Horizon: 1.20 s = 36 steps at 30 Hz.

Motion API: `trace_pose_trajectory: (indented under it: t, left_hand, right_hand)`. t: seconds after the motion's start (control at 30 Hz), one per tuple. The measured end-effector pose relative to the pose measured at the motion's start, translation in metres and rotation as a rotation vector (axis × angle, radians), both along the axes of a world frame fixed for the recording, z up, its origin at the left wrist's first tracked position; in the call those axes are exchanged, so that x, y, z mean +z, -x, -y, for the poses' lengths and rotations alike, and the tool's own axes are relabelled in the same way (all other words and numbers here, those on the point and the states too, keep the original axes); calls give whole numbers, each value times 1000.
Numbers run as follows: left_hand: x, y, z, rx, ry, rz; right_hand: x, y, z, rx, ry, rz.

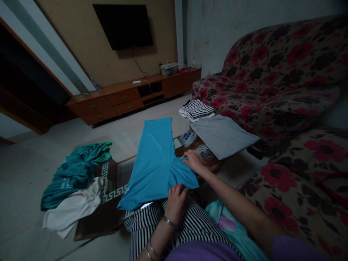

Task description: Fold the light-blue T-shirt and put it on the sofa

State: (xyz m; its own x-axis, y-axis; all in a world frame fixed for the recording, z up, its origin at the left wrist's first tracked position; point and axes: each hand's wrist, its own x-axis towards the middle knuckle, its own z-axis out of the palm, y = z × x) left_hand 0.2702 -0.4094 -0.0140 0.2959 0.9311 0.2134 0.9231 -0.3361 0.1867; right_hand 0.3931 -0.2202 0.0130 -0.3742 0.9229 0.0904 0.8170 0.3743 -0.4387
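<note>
A bright blue T-shirt [155, 159] lies spread lengthwise on a low glass-topped coffee table [108, 188], one sleeve folded in at its near right. My left hand [176, 203], with bangles on the wrist, grips the shirt's near hem edge. My right hand [192, 160] pinches the folded sleeve at the shirt's right side. Both hands touch the same garment.
A heap of teal [77, 170] and white [73, 207] clothes sits on the table's left end. A folded striped top [197, 109] and a folded grey shirt [221, 135] lie at the far right. A floral sofa [285, 83] runs along the right; a wooden TV cabinet [127, 96] stands against the far wall.
</note>
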Motion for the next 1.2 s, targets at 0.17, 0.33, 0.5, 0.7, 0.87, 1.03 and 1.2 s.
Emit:
trace_pose_trajectory:
  t: [0.17, 0.33, 0.5, 0.7, 0.87, 1.03, 1.2]
  left_hand:
    - [-11, -2, -4, 51, -1, 35]
    - [-14, -5, -3, 76, 10, 74]
    - [-10, -7, -8, 91, 56, 68]
    - [-6, -7, -9, 91, 88, 45]
    - [-3, -5, -9, 83, 123, 62]
    - [-2, -4, -9, 63, 124, 67]
    - [-4, -4, -8, 57, 117, 66]
  right_hand:
    - [-8, 10, 40, 172, -182, 7]
    - [-18, 11, 34, -185, -108, 64]
    - [-23, 12, 5, -152, 38, -45]
    - [-27, 16, -10, -140, 359, -618]
    - [-33, -2, -19, -114, 477, -932]
    - [-41, -32, -32, -215, 187, -765]
    - [-39, -39, -36, -208, 38, -328]
